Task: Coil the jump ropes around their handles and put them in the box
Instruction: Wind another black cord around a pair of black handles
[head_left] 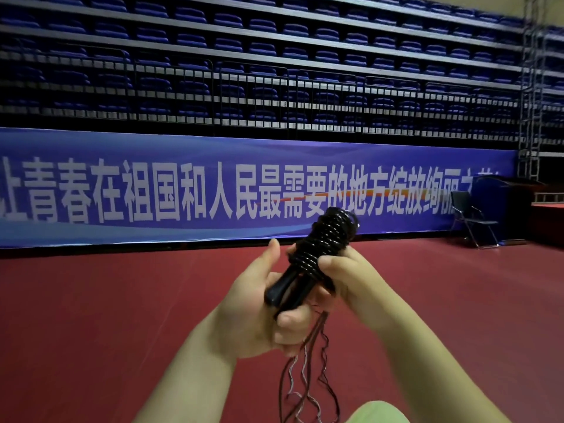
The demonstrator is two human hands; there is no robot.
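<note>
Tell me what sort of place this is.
Probably an indoor sports hall: rows of folded blue seats rise behind a long banner, above a red sports floor.

Black jump rope [317,251], red floor [122,300], blue banner [183,184].

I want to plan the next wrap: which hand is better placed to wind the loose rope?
Right. The left hand grips the handles at their base, while the right hand sits at the coils, where the loose rope hangs.
</note>
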